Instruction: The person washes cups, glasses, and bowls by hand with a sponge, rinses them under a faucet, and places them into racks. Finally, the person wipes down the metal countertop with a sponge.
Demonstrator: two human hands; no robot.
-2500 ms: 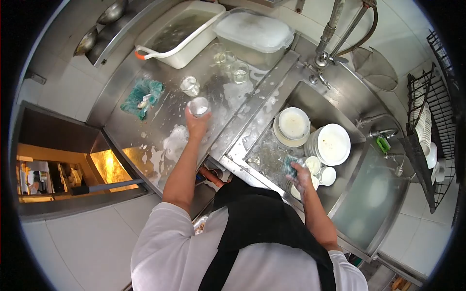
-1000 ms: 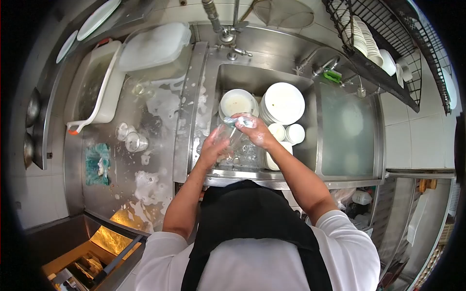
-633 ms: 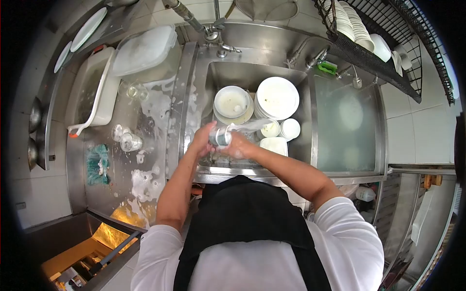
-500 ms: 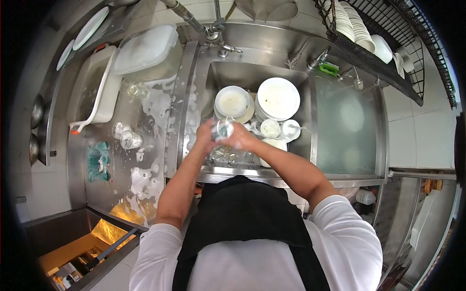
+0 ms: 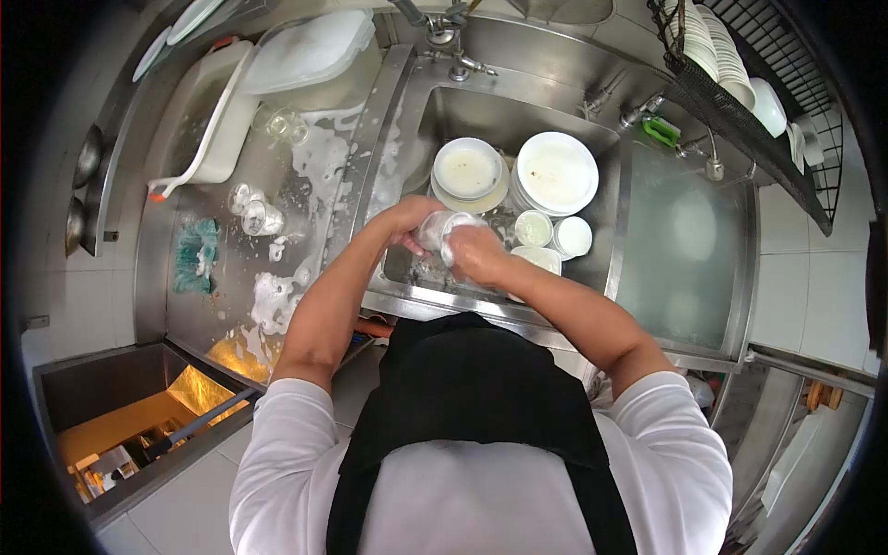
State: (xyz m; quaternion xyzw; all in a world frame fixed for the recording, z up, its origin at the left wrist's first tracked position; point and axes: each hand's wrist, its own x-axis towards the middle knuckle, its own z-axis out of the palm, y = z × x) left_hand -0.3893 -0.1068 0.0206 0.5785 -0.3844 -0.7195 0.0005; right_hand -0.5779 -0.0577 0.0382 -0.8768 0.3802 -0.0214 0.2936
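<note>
Over the front of the sink [image 5: 606, 190], my left hand [image 5: 410, 222] is wrapped round a clear, soapy glass [image 5: 433, 230]. White foam covers the glass mouth, where my right hand [image 5: 476, 252] is closed; whatever its fingers grip is hidden by suds. Just behind the hands stand white bowls [image 5: 466, 168] stacked on plates. A taller stack of white plates [image 5: 558, 174] is to their right. Two small white cups [image 5: 534, 228] and a white dish [image 5: 536, 260] sit beside my right hand.
Glasses [image 5: 263, 219] and a teal mesh cloth [image 5: 195, 256] lie on the foamy left counter [image 5: 310, 222]. Behind them are a white tub [image 5: 222, 139] and a lidded plastic box [image 5: 310, 55]. Cloudy water fills the right basin [image 5: 684, 250]. A dish rack [image 5: 740, 129] hangs above right.
Both hands have turned with the glass, which now shows more clearly between them. The whole view has shifted, so the sink appears slightly further right and higher.
</note>
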